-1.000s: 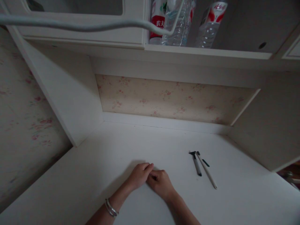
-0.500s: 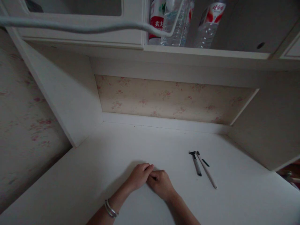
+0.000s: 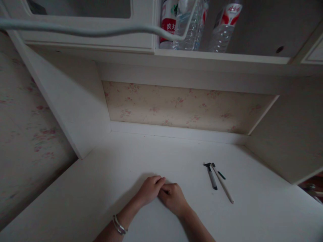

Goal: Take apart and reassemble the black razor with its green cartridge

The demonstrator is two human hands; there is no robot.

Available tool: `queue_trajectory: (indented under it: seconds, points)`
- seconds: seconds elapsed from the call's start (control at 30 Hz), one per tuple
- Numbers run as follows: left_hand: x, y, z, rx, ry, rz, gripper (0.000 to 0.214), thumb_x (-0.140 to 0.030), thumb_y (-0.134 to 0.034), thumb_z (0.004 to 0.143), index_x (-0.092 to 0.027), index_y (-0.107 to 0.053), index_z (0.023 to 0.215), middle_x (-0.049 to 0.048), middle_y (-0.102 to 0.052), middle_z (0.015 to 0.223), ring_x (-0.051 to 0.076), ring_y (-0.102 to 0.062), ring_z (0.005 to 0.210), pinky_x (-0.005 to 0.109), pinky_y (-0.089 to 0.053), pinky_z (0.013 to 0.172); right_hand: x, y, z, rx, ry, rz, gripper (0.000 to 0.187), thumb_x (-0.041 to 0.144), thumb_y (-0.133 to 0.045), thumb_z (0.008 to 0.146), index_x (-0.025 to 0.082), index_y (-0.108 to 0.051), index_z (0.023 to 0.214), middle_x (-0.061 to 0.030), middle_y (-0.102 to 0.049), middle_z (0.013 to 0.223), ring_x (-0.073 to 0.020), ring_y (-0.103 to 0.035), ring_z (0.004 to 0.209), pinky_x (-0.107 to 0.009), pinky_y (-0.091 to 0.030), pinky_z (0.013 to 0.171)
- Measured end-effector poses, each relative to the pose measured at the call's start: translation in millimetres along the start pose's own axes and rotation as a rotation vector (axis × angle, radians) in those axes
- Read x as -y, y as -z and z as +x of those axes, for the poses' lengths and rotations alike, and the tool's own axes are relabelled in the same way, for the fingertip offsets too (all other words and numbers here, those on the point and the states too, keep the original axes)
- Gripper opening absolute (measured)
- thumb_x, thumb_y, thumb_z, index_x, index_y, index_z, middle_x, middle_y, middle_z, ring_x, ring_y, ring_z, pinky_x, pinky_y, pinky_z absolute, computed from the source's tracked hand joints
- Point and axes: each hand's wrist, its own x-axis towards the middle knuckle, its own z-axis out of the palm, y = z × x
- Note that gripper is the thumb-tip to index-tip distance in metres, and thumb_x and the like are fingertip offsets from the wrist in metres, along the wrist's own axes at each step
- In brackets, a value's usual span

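Note:
My left hand (image 3: 150,189) and my right hand (image 3: 174,198) rest together on the white desk (image 3: 131,158), touching at the fingers. The left fingers are curled, with the thumb against the right hand. My right hand is closed in a loose fist. Nothing shows in either hand, though the inner fingers are partly hidden. To the right of them lies a grey-and-black tool (image 3: 212,178) with a T-shaped head, like a razor. Beside it is a long pale stick (image 3: 223,185) with a dark tip, and a short dark strip (image 3: 221,175) lies close by.
Above the desk hangs a shelf (image 3: 222,57) with several plastic bottles (image 3: 223,30) on it. A pale curved bar (image 3: 101,32) crosses the top left. Side panels (image 3: 73,101) enclose the desk left and right, with floral wallpaper (image 3: 176,106) behind.

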Motion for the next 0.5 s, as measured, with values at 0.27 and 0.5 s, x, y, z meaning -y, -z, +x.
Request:
queue_trajectory:
  seconds: [0.27, 0.5]
  points:
    - [-1.2, 0.2, 0.4, 0.001, 0.006, 0.005, 0.042, -0.044, -0.036, 0.089, -0.017, -0.053, 0.061, -0.0007, -0.055, 0.061, 0.014, -0.048, 0.062, 0.024, -0.032, 0.059, -4.0, -2.2, 1.0, -0.002, 0.016, -0.011, 0.026, 0.016, -0.045, 0.079, 0.017, -0.058, 0.056, 0.0039, -0.049, 0.05, -0.0092, -0.045, 0.047, -0.02, -0.027, 0.048]
    - [0.6, -0.5, 1.3, -0.001, 0.01, 0.007, 0.04, -0.042, -0.037, 0.089, -0.018, -0.051, 0.06, -0.0013, -0.053, 0.059, 0.014, -0.047, 0.062, 0.024, -0.032, 0.058, -3.6, -2.2, 0.0, 0.007, 0.017, 0.004, 0.026, 0.016, -0.045, 0.08, 0.018, -0.059, 0.059, 0.0038, -0.05, 0.052, -0.0092, -0.045, 0.049, -0.02, -0.028, 0.049]
